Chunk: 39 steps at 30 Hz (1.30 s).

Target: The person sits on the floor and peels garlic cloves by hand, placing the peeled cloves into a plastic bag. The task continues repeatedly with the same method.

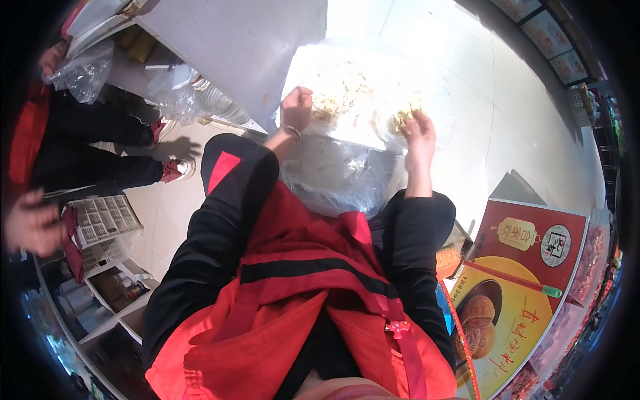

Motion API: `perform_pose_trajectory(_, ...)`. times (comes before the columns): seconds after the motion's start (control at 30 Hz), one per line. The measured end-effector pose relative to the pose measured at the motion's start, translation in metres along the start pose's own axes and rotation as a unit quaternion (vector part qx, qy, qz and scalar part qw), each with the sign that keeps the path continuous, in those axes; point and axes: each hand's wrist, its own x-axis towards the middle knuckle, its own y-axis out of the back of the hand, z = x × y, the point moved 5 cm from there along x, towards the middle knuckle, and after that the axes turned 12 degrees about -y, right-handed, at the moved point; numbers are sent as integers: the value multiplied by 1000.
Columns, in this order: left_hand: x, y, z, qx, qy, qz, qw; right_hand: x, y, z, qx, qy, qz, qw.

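A brightly lit white surface (363,130) lies in front of me, with a heap of pale yellowish-brown pieces (340,87) spread over it. Glare washes out much of the detail, so their exact kind is unclear. At the heap's left side my left hand (297,109) is closed, its fingertips curled in and hidden from me. My right hand (419,137) pinches some yellow pieces (404,120) over a clear plastic bag (437,117) to the right. More clear plastic (343,175) hangs below the surface's near edge, between my knees.
On the left a co-worker in dark trousers (93,143) stands close; their blurred hand (33,223) reaches in above a beige plastic crate (103,220). A grey panel (247,50) rises at the back left. A red and yellow printed box (513,280) stands right of me.
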Motion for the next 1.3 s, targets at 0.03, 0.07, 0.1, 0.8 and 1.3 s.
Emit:
perform_pose_trajectory(0.03, 7, -5, 1, 31, -52, -19, 998, -3, -8, 8, -13, -22, -6, 1000)
perform_pose_trajectory(0.07, 12, -11, 4, 56, -102, -42, 992, -7, -17, 13, -20, -23, -51, 998)
perform_pose_trajectory(0.1, 16, -17, 9, 79, -152, -65, 983, -14, -25, 19, -30, -33, -87, 995)
perform_pose_trajectory(0.8, 15, -76, 0, 30, -76, -255, 963, -31, -72, 89, -57, -100, -144, 983)
perform_pose_trajectory(1.3, -93, -1, 69, -410, 159, -306, 844, -71, -97, 80, 45, -154, -326, 932)
